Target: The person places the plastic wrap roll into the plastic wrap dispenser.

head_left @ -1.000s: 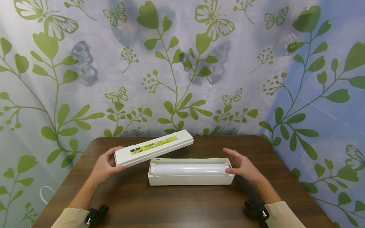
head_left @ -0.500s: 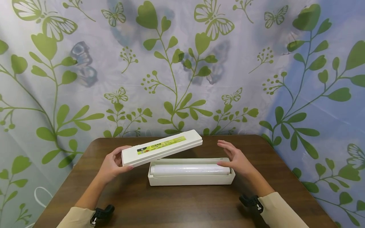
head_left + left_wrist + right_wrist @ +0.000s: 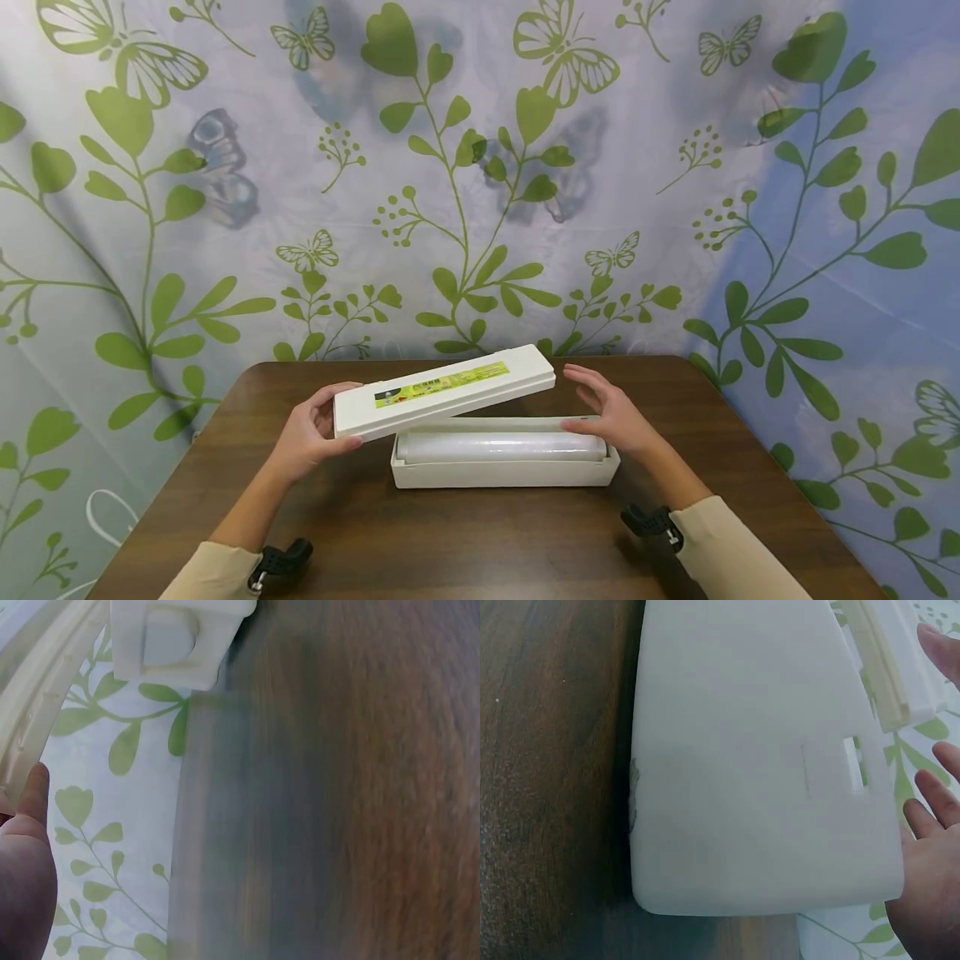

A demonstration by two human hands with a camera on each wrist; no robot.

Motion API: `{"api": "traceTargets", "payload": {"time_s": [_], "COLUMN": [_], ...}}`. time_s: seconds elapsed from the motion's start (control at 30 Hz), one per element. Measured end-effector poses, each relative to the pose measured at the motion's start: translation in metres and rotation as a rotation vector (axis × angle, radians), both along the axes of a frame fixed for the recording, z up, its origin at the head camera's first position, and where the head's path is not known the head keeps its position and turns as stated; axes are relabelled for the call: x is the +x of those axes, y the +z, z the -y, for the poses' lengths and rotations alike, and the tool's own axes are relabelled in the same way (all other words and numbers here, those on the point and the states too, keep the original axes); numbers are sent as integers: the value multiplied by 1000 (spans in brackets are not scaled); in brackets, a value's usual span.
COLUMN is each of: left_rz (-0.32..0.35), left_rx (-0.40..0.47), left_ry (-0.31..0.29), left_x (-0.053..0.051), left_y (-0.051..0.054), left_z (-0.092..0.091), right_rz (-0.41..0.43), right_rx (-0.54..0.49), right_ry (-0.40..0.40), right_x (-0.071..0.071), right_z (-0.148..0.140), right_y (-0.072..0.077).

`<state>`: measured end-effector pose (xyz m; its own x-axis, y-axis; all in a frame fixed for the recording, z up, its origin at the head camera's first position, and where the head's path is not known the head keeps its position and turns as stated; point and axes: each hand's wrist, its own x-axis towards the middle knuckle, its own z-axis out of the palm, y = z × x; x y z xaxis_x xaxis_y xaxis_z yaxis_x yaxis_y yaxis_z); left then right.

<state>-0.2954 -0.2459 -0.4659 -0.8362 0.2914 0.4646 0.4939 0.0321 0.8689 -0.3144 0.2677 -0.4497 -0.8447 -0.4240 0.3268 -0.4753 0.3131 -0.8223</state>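
gripping smooth oblong lid point(image 3: 444, 397), glossy roll point(image 3: 498, 446)

Brown wood-grain table point(image 3: 465, 542), pale backdrop point(image 3: 330, 208) behind, green leaf and butterfly print point(image 3: 535, 115)

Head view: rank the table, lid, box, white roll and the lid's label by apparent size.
Largest to smallest:
1. table
2. box and lid: too alike to rank; the raised lid may look bigger from nearness
3. white roll
4. label
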Motion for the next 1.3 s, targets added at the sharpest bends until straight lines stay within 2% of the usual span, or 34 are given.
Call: {"api": "traceTargets", "payload": {"time_s": [0.43,0.63,0.83,0.93,1.07,1.3], "left_rz": [-12,-20,-30,-32,-19,-8], "left_rx": [-13,-25,-14,-11,-11,-16], "left_ry": [-65,-89,-126,-149,-165,-179], "left_x": [5,7,9,8,7,6], "left_y": [4,5,7,6,5,5], "left_z": [-13,-17,-19,-19,-20,-21], "right_rz": [43,85,152,181,186,188], "right_rx": [-31,-80,-79,-86,-87,-86], "right_ry": [-2,68,120,172,215,228], "right_x": [-5,-8,-10,-10,-9,-9], "right_z": [3,0,-2,-3,-4,-5], "right_y": [8,11,14,15,17,17]}}
